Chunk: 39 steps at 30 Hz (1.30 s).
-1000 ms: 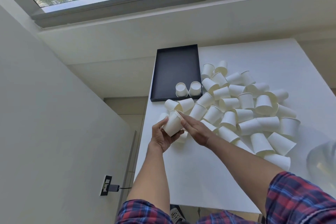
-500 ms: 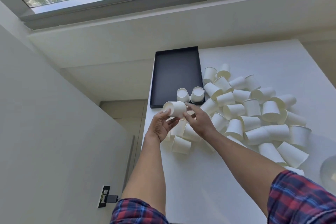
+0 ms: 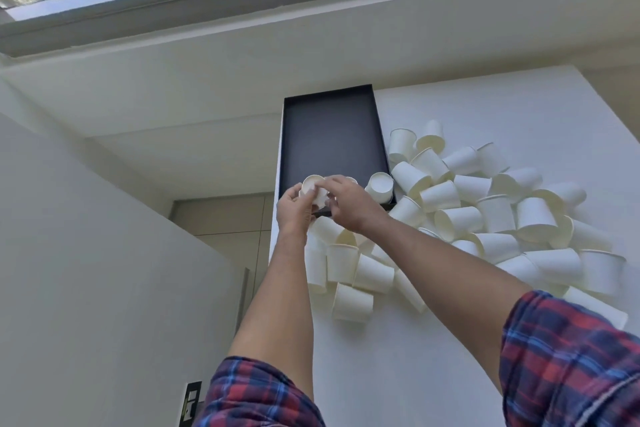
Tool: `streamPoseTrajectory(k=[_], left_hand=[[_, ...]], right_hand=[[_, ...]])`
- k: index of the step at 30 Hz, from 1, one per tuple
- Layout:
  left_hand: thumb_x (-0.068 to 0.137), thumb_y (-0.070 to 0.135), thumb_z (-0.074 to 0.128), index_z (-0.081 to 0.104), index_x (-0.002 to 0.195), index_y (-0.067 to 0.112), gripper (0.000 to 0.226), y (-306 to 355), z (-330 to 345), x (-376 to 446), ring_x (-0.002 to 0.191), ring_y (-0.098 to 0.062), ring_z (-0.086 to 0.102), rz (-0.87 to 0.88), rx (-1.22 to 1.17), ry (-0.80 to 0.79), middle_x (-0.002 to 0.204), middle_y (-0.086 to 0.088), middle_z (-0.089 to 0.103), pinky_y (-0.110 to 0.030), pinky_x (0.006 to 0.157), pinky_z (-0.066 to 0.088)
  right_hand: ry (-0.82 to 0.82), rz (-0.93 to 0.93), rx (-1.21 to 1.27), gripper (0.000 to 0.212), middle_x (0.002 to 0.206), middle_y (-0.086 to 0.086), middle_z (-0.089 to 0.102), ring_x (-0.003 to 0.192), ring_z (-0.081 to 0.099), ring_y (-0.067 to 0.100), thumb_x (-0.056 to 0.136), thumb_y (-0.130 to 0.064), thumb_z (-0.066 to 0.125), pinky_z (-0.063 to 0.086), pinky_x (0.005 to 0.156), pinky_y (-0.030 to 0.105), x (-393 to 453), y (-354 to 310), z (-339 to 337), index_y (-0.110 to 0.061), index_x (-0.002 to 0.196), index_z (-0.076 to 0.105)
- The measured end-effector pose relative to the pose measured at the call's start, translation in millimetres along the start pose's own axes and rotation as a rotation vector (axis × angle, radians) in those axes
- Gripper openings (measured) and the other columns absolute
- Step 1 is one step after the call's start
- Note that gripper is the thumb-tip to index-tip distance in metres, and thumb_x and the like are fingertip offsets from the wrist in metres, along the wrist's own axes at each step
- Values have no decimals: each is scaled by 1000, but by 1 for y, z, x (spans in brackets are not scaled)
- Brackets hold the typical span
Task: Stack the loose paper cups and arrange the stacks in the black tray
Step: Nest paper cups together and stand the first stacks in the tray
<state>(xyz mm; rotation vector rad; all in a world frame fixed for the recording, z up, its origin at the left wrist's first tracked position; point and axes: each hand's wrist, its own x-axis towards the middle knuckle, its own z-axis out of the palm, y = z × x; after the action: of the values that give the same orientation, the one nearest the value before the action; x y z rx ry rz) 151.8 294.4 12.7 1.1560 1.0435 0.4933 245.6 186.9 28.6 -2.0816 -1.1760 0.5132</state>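
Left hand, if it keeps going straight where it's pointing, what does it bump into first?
Probably nothing soon. The left hand, holding a cup with the right hand, points over the black tray, whose floor looks bare ahead. Depth is unclear.

white cups (image 3: 460,218), black tray (image 3: 330,135), red-blue plaid sleeves (image 3: 571,360)

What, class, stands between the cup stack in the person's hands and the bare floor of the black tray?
Nothing visible. Both the left hand and right hand hold the cup stack over the near left corner of the black tray. One upside-down stack stands at the near right corner, off to the side; another is mostly hidden behind the right hand.
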Motion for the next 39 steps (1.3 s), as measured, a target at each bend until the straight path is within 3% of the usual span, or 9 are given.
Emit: streamPoseTrajectory(k=[10,17,23,25,30,32,35,37,39], left_hand=[[80,18,76,73,108,12,29,-16,11,31,75,-22,73,-39,107,51,106,-12,75,-28,59,56],[80,12,68,77,102,13,24,-18,8,35,89,-29,76,3,189,68,95,-8,78,-43,76,64],[81,13,67,76,87,20,13,-10,6,27,85,-27,76,70,292,47,88,-1,77,-45,70,65],[82,11,66,73,83,21,13,-8,4,24,86,-28,75,86,315,51,88,-3,77,-47,72,64],[87,7,62,65,74,27,24,-3,-1,18,88,-30,74,127,401,108,81,5,71,-45,73,64],[87,5,59,70,82,17,16,-3,-4,18,89,-31,73,131,456,109,88,-3,73,-45,73,63],[87,3,57,73,92,10,18,-5,-7,17,88,-30,72,124,502,86,95,-9,74,-44,75,63],[86,5,55,70,90,7,16,-6,-8,15,79,-27,68,145,540,71,87,-4,70,-35,70,61],[86,11,57,64,89,5,9,-6,-9,9,73,-19,55,192,599,89,80,3,59,-29,62,47]], right_hand=[[-155,111,-141,54,144,1,44,130,46,23,92,-5,45,46,102,44,20,18,18,-20,144,46],[-153,73,-389,39,137,6,40,109,54,28,89,-7,50,55,80,45,20,17,24,-14,128,49],[-176,11,-496,48,142,5,37,118,48,27,91,-10,49,43,72,35,24,13,19,-14,138,46],[-215,31,-494,47,139,6,40,119,48,26,91,-10,48,40,73,34,28,9,18,-14,138,47],[-294,96,-452,31,134,8,44,110,55,28,91,-7,46,51,85,42,35,3,19,-7,122,51],[-306,109,-437,27,133,7,45,109,56,29,91,-7,44,51,86,43,36,3,21,-8,117,52],[-284,117,-424,27,132,7,46,109,56,29,90,-7,45,50,85,42,35,5,25,-10,115,52],[-220,128,-391,30,130,5,47,108,57,29,89,-8,47,52,85,44,31,6,24,-13,118,52],[-92,111,-364,33,124,3,49,102,58,29,89,-10,51,53,80,44,23,8,22,-15,122,53]])
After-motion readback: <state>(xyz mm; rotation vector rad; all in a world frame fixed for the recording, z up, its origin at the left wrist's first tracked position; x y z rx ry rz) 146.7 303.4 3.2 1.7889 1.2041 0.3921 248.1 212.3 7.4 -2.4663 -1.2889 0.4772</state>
